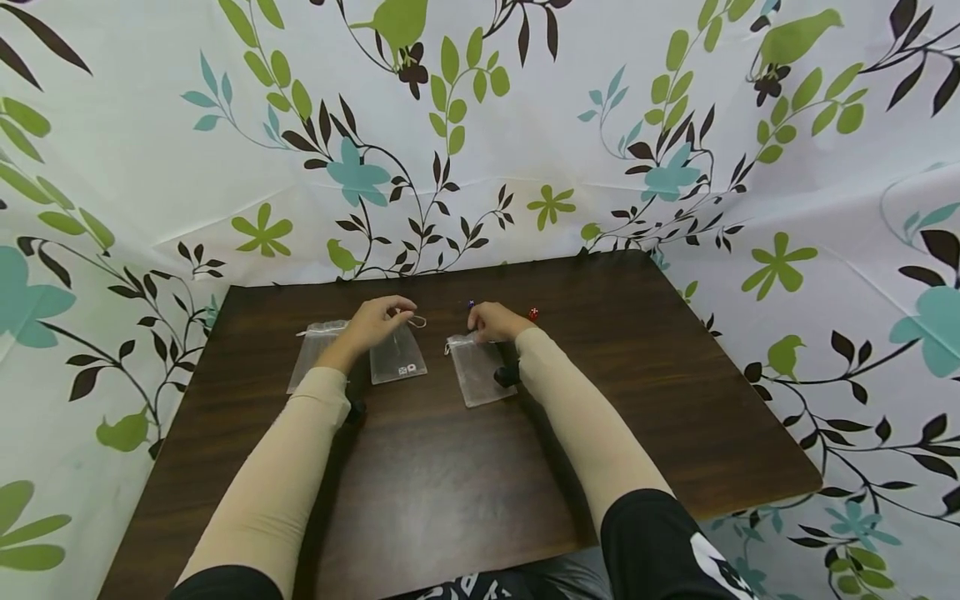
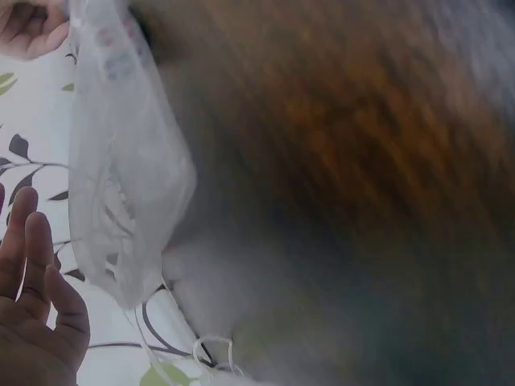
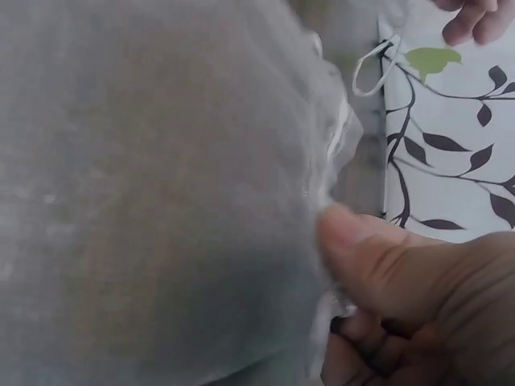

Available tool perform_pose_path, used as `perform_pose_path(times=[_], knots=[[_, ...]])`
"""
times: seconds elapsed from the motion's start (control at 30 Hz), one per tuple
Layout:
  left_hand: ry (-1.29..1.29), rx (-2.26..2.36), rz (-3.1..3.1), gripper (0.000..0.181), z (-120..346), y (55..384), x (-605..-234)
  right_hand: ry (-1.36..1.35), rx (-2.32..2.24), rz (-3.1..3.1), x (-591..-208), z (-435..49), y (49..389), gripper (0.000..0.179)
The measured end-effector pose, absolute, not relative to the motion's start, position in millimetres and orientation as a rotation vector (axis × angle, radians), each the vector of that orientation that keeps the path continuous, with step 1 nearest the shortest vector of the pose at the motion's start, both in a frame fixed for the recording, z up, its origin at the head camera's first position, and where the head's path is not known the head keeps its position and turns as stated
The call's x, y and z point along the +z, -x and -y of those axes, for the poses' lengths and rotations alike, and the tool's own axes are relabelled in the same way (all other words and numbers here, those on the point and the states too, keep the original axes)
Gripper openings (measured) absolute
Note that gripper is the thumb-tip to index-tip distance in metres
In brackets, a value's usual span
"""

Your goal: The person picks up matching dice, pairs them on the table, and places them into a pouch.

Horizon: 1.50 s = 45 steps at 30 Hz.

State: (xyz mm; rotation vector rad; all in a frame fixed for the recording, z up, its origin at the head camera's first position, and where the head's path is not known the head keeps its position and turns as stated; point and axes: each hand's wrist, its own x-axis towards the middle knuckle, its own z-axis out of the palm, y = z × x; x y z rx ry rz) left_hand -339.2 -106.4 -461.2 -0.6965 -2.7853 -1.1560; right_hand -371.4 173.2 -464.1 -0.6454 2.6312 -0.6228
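Three sheer white drawstring pouches lie on the table. My left hand (image 1: 381,321) hovers over the mouth of the middle pouch (image 1: 397,358), which has small white dice (image 1: 407,369) near its bottom. In the left wrist view, the left hand's fingers (image 2: 36,249) are loosely extended, apart from a sheer pouch (image 2: 133,161). My right hand (image 1: 497,321) pinches the mouth edge of the right pouch (image 1: 476,375); its thumb (image 3: 354,245) presses the fabric in the right wrist view. A red die (image 1: 533,314) and a blue die (image 1: 471,305) lie near it.
The left pouch (image 1: 318,342) lies partly behind my left forearm. A dark wooden table (image 1: 450,483) carries everything, and a leaf-patterned cloth (image 1: 480,167) rises behind its far edge.
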Motion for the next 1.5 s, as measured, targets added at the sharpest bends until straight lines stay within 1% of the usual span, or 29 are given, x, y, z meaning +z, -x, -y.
perform_pose_path(times=[0.1, 0.17, 0.4, 0.63, 0.93, 1.13, 1.23, 1.33, 1.5], knots=[[0.736, -1.164, 2.785, 0.027, 100.8, 340.0, -463.7, 0.711, -0.674, -2.661, -463.0, -171.3, 374.5, 0.010], [0.768, -1.191, 2.786, 0.029, 97.5, 340.7, -464.9, 0.752, -0.709, -2.686, -461.6, -169.8, 376.4, 0.006], [0.849, -1.239, 2.825, 0.038, 86.2, 341.2, -463.6, 0.812, -0.791, -2.738, -452.8, -162.8, 374.5, 0.004], [0.924, -1.189, 2.802, 0.043, 81.1, 343.9, -465.6, 0.959, -0.775, -2.804, -439.6, -151.1, 369.5, 0.007], [0.882, -1.163, 2.811, 0.032, 82.9, 341.0, -466.8, 1.043, -0.758, -2.871, -433.5, -143.5, 364.4, 0.007], [0.836, -1.275, 2.747, 0.018, 84.1, 339.2, -465.2, 1.101, -0.764, -2.891, -425.8, -139.9, 359.6, 0.006], [0.803, -1.270, 2.703, 0.013, 84.7, 339.2, -463.1, 1.105, -0.754, -2.881, -423.3, -139.5, 359.5, 0.006], [0.799, -1.264, 2.654, 0.010, 84.7, 339.0, -459.8, 1.081, -0.773, -2.837, -421.3, -141.0, 360.3, 0.009], [0.846, -1.206, 2.580, 0.005, 85.3, 337.1, -454.1, 1.046, -0.750, -2.769, -419.3, -147.4, 360.6, 0.020]])
